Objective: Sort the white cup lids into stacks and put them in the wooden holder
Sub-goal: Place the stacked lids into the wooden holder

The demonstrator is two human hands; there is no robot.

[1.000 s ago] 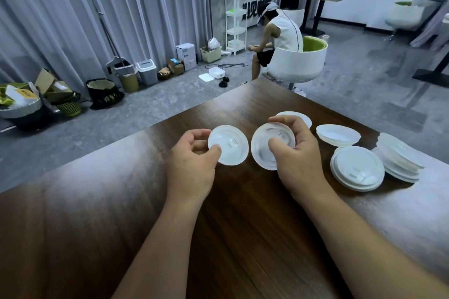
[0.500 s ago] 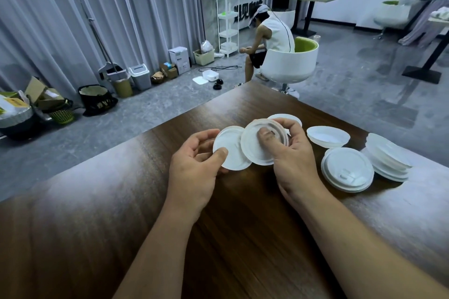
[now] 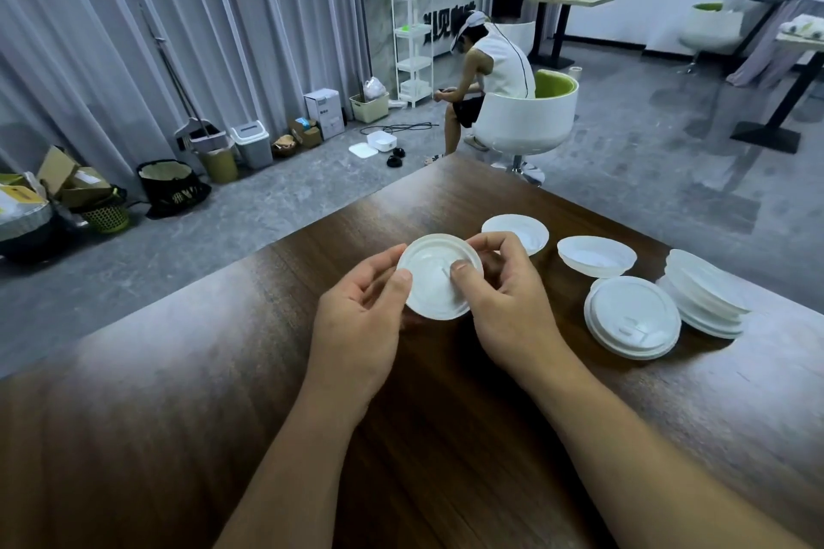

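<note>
Both my hands hold white cup lids [image 3: 434, 281] pressed together above the dark wooden table [image 3: 446, 437], underside facing me. My left hand [image 3: 356, 321] grips the left rim with thumb on top. My right hand [image 3: 508, 303] grips the right side, its thumb pressed on the lid's middle. To the right lie a single upturned lid [image 3: 519, 232], another upturned lid [image 3: 595, 256], a flat stack of lids [image 3: 633, 316] and a leaning stack of lids [image 3: 704, 294]. No wooden holder is in view.
The table's far corner [image 3: 450, 167] points away from me; beyond it is grey floor. A person sits on a white and green chair [image 3: 530, 120] just past the corner. Bins, boxes and a white shelf line the curtain at left.
My hands have come together. The two lids, held apart a second ago, then overlapping, now sit one on the other in both hands.
</note>
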